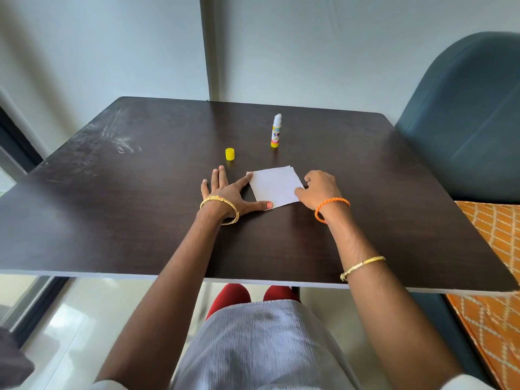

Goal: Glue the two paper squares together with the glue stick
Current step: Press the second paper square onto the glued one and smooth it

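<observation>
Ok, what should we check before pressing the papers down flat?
1. Paper squares stacked: ok, though a sliver of the lower sheet peeks out at the far edge, so not perfectly lined up.
2. Left hand steadying the stack: ok, finger and thumb touch its left edge.
3. Right hand on the stack: ok, fingertips rest on the right corner.
4. Glue stick out of the way: ok, standing upright behind the papers.
5. Glue stick capped: not ok, yellow cap sits apart on the table.
6. Glue spread between sheets: cannot tell.
</observation>
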